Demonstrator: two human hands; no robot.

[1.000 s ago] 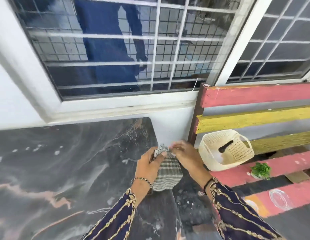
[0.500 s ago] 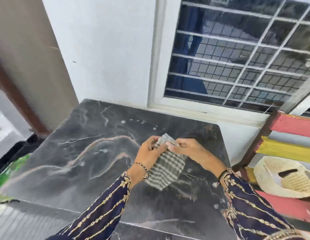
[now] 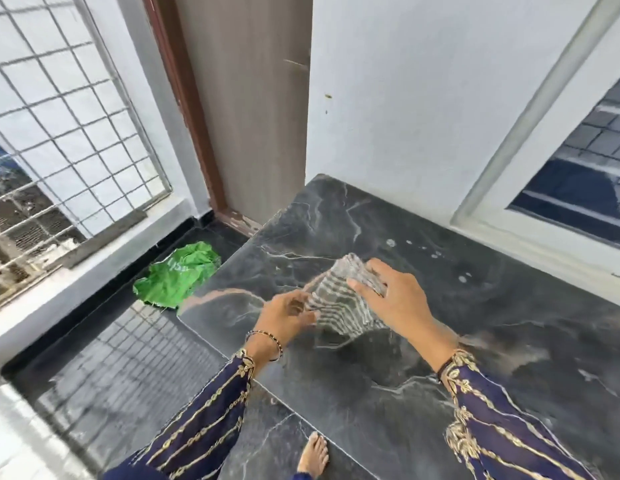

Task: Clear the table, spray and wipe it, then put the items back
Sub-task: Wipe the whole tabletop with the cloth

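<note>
A grey-and-white striped cloth [image 3: 339, 306] hangs just above the dark marble table [image 3: 492, 341], held between both hands. My left hand [image 3: 289, 315] pinches its near left edge. My right hand [image 3: 395, 299] grips its far upper corner, fingers spread over the fabric. The cloth is blurred with motion. A few pale droplets or specks [image 3: 422, 249] dot the tabletop behind the cloth. No other items stand on the visible part of the table.
A crumpled green bag [image 3: 177, 275] lies on the dark floor left of the table. A brown door frame [image 3: 184, 105] and a grilled window [image 3: 59, 126] stand at left. Another window [image 3: 585, 174] is at right. My bare foot [image 3: 313, 455] shows by the table's near edge.
My view has swung left, away from the coloured bench and basket. Both hands have kept the cloth; the right hand has opened its fingers over it and the cloth is spread lower toward the table.
</note>
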